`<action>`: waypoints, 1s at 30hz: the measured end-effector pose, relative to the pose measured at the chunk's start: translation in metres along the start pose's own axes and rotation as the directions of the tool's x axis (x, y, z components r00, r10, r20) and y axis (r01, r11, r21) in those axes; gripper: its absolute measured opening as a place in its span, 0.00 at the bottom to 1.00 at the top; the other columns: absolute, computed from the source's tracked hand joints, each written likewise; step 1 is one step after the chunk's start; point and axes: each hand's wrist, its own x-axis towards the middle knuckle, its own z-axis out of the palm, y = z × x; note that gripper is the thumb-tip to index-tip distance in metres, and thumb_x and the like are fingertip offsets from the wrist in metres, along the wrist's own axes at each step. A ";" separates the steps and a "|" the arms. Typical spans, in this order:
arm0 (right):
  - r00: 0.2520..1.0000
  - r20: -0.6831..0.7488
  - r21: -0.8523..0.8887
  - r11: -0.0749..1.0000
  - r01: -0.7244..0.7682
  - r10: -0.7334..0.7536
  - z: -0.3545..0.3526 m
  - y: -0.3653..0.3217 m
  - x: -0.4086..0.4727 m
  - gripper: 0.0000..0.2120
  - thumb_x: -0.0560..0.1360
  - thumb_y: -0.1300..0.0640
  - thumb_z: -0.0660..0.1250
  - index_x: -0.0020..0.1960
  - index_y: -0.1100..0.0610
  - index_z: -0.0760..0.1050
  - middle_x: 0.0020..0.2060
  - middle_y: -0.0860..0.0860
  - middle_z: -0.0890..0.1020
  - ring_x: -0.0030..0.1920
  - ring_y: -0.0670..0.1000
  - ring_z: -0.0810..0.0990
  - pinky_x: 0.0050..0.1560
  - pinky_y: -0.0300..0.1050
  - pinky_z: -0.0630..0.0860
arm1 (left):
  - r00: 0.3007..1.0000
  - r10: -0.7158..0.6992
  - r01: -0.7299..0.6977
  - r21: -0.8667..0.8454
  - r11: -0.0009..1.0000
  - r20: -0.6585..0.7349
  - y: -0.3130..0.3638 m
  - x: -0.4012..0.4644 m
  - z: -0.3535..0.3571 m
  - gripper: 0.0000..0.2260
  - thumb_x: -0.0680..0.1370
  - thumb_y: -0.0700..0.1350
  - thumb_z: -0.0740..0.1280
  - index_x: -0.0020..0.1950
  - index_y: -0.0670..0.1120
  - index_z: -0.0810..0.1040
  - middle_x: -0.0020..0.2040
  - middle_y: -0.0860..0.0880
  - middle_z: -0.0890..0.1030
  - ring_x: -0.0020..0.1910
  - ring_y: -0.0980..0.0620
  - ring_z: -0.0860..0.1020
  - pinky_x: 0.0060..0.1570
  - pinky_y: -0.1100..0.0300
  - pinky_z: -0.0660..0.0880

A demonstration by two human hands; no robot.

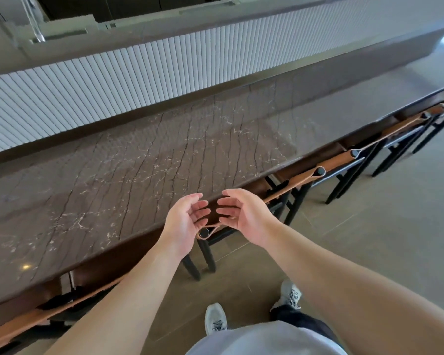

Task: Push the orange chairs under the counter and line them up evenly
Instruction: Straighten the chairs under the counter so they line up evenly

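A long brown marble counter (144,160) runs from lower left to upper right. Orange leather chairs with black frames stand tucked along its near edge. The chair right in front of me (290,187) shows its orange backrest strap and a black post top (203,233). My left hand (183,221) and my right hand (244,216) hover just above that strap, palms facing each other, fingers relaxed and loosely curled, holding nothing. Another chair (336,160) stands to the right, more (405,121) beyond it, and one (36,316) at the lower left.
A white ribbed panel (164,62) rises behind the counter. The tiled floor (382,226) lies to the right and behind the chairs. My grey shoes (215,319) stand on it close to the chair legs.
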 end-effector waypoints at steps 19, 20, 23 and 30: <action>0.994 -0.015 0.092 0.990 0.108 -0.107 -0.233 -0.097 -0.054 0.09 0.80 0.55 0.66 0.58 0.56 0.78 0.52 0.57 0.82 0.49 0.54 0.82 0.45 0.47 0.79 | 0.999 -0.033 0.031 0.050 0.998 0.032 -0.065 -0.045 0.246 0.08 0.80 0.44 0.65 0.55 0.46 0.82 0.45 0.46 0.84 0.46 0.47 0.83 0.47 0.54 0.77; 0.994 -0.012 0.095 0.989 0.110 -0.109 -0.249 -0.106 -0.057 0.09 0.79 0.56 0.66 0.58 0.56 0.78 0.52 0.57 0.82 0.48 0.54 0.82 0.44 0.47 0.79 | 0.999 -0.023 0.021 0.054 0.998 0.027 -0.069 -0.047 0.262 0.08 0.80 0.45 0.65 0.55 0.46 0.82 0.44 0.46 0.84 0.46 0.47 0.84 0.46 0.54 0.77; 0.994 -0.013 0.101 0.988 0.114 -0.113 -0.291 -0.131 -0.066 0.09 0.78 0.56 0.68 0.57 0.57 0.79 0.51 0.58 0.83 0.46 0.54 0.84 0.43 0.46 0.80 | 1.000 0.004 -0.004 0.039 0.999 0.001 -0.080 -0.056 0.303 0.07 0.79 0.45 0.66 0.54 0.47 0.83 0.43 0.47 0.85 0.45 0.48 0.84 0.44 0.55 0.77; 0.995 0.002 0.097 0.990 0.100 -0.100 -0.360 -0.158 -0.080 0.11 0.78 0.57 0.68 0.59 0.57 0.79 0.51 0.58 0.83 0.47 0.54 0.84 0.43 0.46 0.80 | 0.999 0.012 -0.012 0.006 1.000 -0.030 -0.103 -0.068 0.361 0.09 0.80 0.45 0.65 0.58 0.46 0.81 0.45 0.46 0.84 0.49 0.47 0.82 0.47 0.54 0.76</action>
